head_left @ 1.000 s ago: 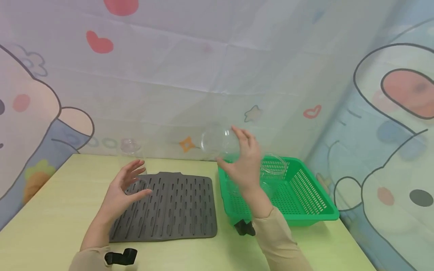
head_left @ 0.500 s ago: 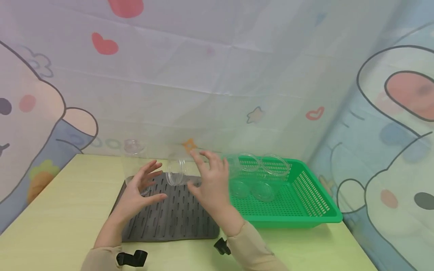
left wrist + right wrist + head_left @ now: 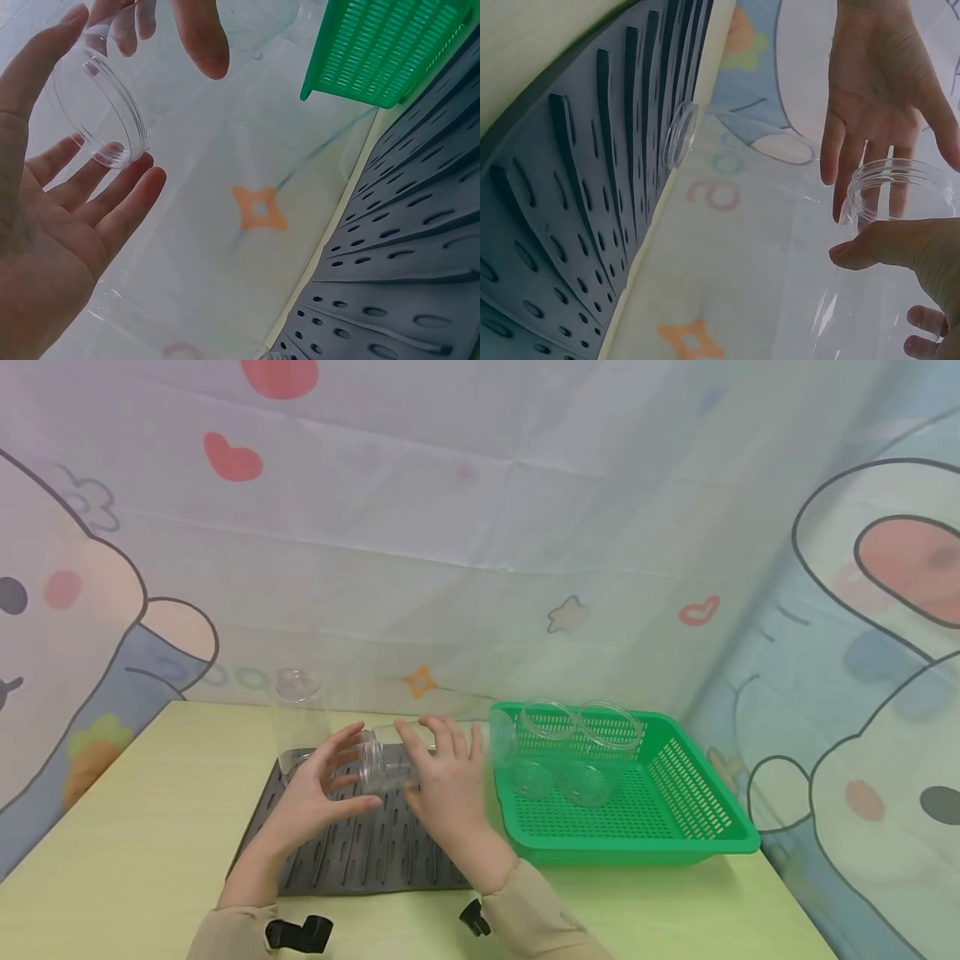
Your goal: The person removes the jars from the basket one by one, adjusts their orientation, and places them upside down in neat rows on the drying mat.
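The right hand (image 3: 452, 785) pinched a clear cylindrical plastic-looking jar (image 3: 393, 767), presumably to leave its rim (image 3: 367, 760) between spread fingers of the left hand (image 3: 311, 793).

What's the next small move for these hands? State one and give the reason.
Probably close the left hand gently around the rim of the clear jar. The right hand holds that jar sideways, raised off the gray mat, and its rim points at the open left hand, so a second grip looks within easy reach.

Both slvs (image 3: 536, 917) beige, sl. wrinkled, w/ a small blk angular mount (image 3: 298, 935) nr each.
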A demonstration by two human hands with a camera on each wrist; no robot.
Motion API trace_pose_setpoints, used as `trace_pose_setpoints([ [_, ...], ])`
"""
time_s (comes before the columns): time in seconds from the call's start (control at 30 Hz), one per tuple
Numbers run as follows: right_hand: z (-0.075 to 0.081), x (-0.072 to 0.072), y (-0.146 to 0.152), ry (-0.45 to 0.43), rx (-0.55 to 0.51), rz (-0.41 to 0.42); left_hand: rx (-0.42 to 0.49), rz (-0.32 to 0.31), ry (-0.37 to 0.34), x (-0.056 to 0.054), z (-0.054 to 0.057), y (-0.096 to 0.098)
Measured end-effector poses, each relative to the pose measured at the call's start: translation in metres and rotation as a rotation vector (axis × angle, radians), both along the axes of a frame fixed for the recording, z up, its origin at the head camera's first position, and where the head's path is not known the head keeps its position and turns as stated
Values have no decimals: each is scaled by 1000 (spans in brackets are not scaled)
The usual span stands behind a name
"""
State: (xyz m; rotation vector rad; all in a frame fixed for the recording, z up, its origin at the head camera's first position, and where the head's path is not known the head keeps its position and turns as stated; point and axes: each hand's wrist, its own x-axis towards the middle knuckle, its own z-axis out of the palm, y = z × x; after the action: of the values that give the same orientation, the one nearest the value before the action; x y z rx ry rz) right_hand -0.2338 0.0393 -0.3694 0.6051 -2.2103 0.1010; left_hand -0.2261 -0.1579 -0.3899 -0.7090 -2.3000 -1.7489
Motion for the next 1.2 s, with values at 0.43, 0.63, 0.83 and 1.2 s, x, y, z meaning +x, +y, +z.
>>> trace_pose_setpoints([
  [0.43, -12, -1, -5, -29, 12, -3, -1, 27, -78, -1, -4, 2],
  [0.63, -14, -1, -5, -27, 7, 2, 2, 28, -73, -1, -4, 3],
  [0.83, -17, -1, -5, -27, -15, 24, 7, 23, -57, -2, -5, 3],
  [1.2, -16, 2, -3, -70, -29, 60, -4, 30, -19, -2, -5, 1],
])
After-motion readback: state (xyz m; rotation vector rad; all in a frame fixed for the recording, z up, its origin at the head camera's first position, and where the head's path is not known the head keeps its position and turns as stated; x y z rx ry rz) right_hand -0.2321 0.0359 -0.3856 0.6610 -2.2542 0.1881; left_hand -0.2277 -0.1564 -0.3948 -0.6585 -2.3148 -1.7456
